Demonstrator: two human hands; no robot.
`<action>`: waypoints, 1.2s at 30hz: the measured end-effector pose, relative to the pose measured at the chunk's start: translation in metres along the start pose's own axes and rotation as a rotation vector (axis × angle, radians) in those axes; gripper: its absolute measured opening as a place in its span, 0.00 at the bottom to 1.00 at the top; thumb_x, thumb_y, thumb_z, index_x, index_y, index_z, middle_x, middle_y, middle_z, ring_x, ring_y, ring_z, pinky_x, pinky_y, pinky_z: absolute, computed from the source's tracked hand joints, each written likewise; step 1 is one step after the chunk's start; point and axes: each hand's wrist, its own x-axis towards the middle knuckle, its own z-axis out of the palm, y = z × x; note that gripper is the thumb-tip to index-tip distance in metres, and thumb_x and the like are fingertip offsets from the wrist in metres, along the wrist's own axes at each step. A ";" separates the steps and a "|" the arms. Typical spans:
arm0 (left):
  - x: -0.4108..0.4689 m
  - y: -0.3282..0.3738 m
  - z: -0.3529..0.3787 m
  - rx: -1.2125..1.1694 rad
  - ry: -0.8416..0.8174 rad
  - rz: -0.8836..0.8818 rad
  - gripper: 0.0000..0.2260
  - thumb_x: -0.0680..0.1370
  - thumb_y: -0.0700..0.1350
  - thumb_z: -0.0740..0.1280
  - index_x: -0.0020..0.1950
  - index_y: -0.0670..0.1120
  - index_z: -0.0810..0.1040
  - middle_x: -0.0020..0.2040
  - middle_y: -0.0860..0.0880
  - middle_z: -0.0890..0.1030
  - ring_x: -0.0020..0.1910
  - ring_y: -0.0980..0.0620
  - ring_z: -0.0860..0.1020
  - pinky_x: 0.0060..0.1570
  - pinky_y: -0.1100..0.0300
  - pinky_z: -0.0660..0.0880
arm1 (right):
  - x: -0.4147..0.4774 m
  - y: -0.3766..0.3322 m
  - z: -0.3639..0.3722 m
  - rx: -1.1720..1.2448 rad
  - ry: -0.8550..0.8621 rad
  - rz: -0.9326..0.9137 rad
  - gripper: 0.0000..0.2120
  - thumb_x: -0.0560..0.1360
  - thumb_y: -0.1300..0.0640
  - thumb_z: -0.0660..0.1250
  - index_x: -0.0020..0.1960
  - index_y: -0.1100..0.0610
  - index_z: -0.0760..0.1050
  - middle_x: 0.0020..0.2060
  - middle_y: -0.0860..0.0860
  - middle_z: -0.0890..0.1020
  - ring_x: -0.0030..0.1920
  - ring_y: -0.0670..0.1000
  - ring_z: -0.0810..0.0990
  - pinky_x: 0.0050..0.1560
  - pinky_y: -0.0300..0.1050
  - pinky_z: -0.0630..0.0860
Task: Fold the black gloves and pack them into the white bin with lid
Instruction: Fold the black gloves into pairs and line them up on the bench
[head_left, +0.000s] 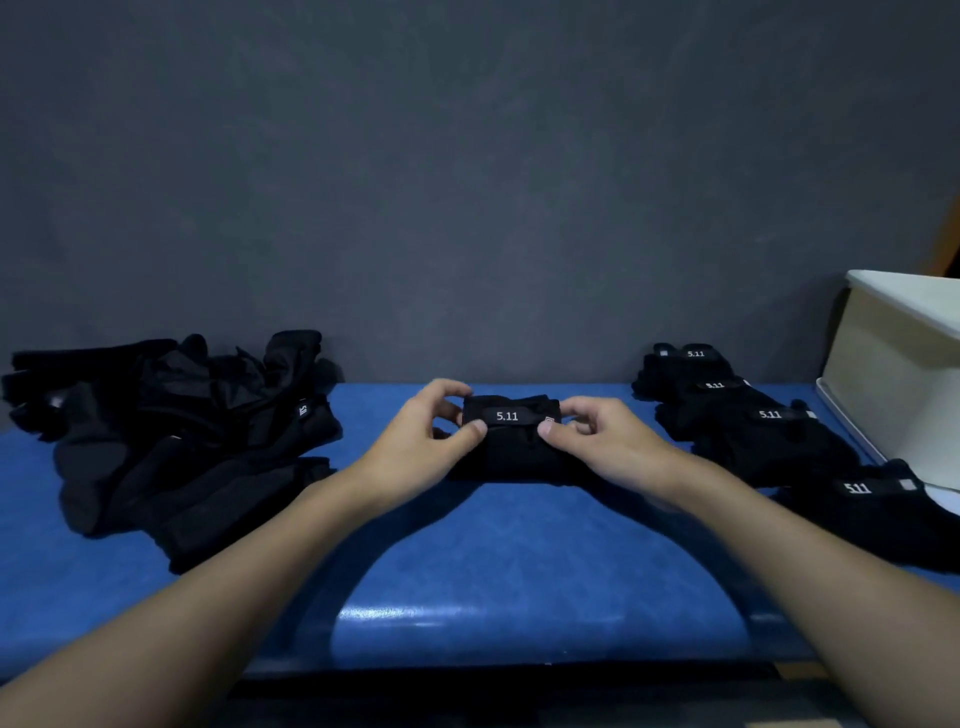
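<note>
The scene was dimly lit with a cool cast, soft shadows were thrown onto the blue tabletop (519, 545) beneath the left forearm (270, 556) and right forearm (779, 535), a pale glare streak was caught near its front edge, the black glove pile (182, 441) was rendered nearly detailless, and the frame edges were bowed.

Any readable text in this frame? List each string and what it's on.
"5.11": strap of centre glove, pinched by left hand and right hand.
"5.11": farthest right glove.
"5.11": second right glove.
"5.11": third right glove.
"5.11": nearest right glove.
Unreadable: sideways tag on left pile; small tab at the centre strap's end.
</note>
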 end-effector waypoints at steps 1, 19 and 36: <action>0.000 -0.002 0.000 0.031 -0.012 0.024 0.16 0.78 0.45 0.70 0.63 0.55 0.71 0.55 0.51 0.77 0.38 0.50 0.77 0.41 0.60 0.76 | 0.003 0.002 0.001 -0.027 0.028 0.002 0.09 0.78 0.51 0.68 0.55 0.53 0.79 0.37 0.56 0.84 0.38 0.49 0.83 0.47 0.49 0.78; 0.012 -0.019 0.014 0.493 0.003 0.168 0.17 0.74 0.58 0.70 0.59 0.59 0.68 0.52 0.59 0.76 0.49 0.54 0.75 0.58 0.47 0.71 | -0.006 0.012 -0.002 -0.388 0.145 0.093 0.46 0.64 0.28 0.68 0.75 0.49 0.61 0.54 0.42 0.75 0.64 0.50 0.72 0.68 0.50 0.68; 0.139 -0.018 0.078 0.562 -0.012 0.128 0.20 0.76 0.58 0.69 0.63 0.54 0.68 0.53 0.53 0.74 0.57 0.47 0.74 0.57 0.46 0.67 | -0.023 0.029 0.005 -0.847 0.383 0.182 0.36 0.77 0.34 0.56 0.75 0.57 0.58 0.71 0.50 0.66 0.73 0.51 0.60 0.75 0.46 0.54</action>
